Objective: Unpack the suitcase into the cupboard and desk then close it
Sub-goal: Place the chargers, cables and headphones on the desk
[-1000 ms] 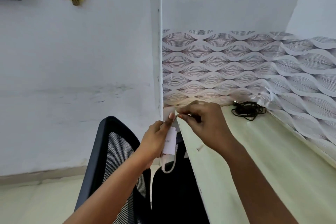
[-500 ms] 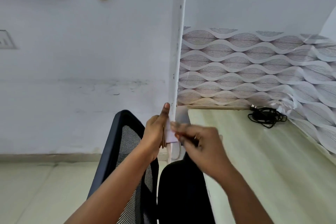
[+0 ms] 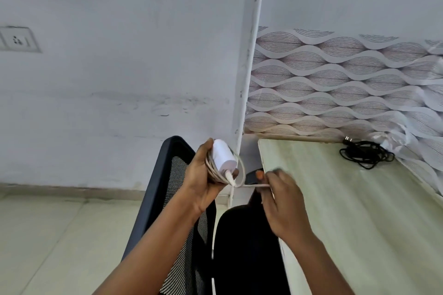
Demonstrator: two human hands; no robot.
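Observation:
My left hand (image 3: 203, 179) grips a white charger block (image 3: 224, 157) with loops of its white cable wound beside it. One stretch of that cable (image 3: 254, 185) runs rightward to my right hand (image 3: 282, 201), which pinches it at the desk's left edge. A loose end hangs down below the hands. The pale desk (image 3: 347, 211) lies to the right. The suitcase and cupboard are out of view.
A tangled black cable (image 3: 364, 154) lies at the desk's back by the patterned wall. A black mesh office chair (image 3: 177, 199) stands under my arms, left of the desk. A wall socket (image 3: 18, 39) sits at far left.
The view has swung left. My left hand has turned the charger block upward, and my right hand has drawn the cable out sideways to the right, away from the block.

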